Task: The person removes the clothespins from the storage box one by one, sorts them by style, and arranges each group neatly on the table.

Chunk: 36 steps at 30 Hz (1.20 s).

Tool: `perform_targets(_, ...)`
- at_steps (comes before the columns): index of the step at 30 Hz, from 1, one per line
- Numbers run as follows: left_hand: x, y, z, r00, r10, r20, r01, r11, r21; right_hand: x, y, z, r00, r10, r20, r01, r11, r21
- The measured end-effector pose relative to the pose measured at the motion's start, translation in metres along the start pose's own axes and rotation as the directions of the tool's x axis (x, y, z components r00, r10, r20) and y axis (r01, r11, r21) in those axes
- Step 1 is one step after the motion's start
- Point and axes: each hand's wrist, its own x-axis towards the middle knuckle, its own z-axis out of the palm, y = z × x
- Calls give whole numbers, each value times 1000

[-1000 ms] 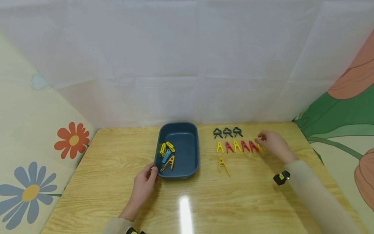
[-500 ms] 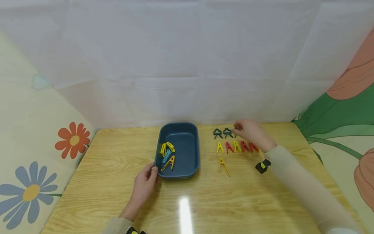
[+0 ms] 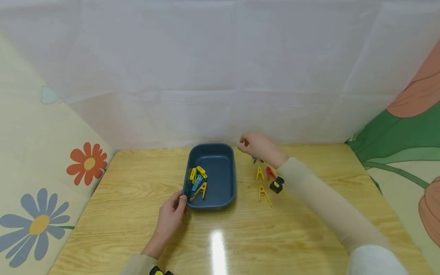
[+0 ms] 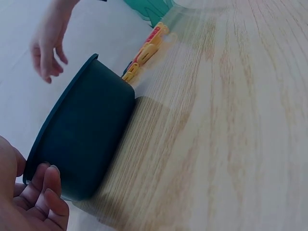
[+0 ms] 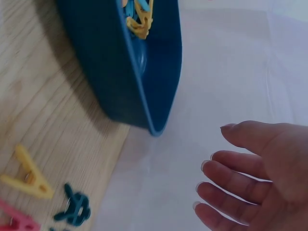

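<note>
A dark blue plastic bin (image 3: pixel 221 179) stands on the wooden table, and my left hand (image 3: pixel 170 215) pinches its near left corner between thumb and fingers. Inside, on the left, lie small yellow clips (image 3: pixel 193 175), a light-blue clip (image 3: pixel 197 183) and a larger yellow clothespin (image 3: pixel 200 191). Raised beside the bin's far right corner, my right hand (image 3: pixel 259 147) holds nothing, its fingers loosely bent. Below it are a dark green clip (image 5: pixel 74 207), a yellow clothespin (image 3: pixel 260 173) and a red clothespin (image 3: pixel 270 173). The right forearm hides other pieces of their rows.
Nearer to me on the table lies a single yellow clothespin (image 3: pixel 262 195). A white sheet (image 3: pixel 172 76) hangs behind the table's far edge. Flower-patterned panels (image 3: pixel 41 225) flank both sides.
My right hand has swept left from the right end of the clothespin row, over the green clips, to beside the bin. The left hand has stayed on the bin's corner.
</note>
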Motion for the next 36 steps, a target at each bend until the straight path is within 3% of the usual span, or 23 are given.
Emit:
perform_targets(8, 0, -1, 1, 1000, 17, -4, -17, 1000, -10, 33, -37, 18, 996, -83, 29, 85, 995, -61)
perform_targets(17, -2, -1, 1, 1000, 3, -4, -3, 1000, -12, 54, -73, 47, 980, -181, 80, 187, 979, -79)
perform_targets(24, -2, -1, 2, 1000, 17, -8, -17, 1000, -12, 64, -89, 72, 982, -132, 139, 145, 985, -92)
perform_targets(36, -2, -1, 0, 1000, 12, -7, -12, 1000, -3, 65, -101, 91, 969, -63, 241, 87, 992, -89)
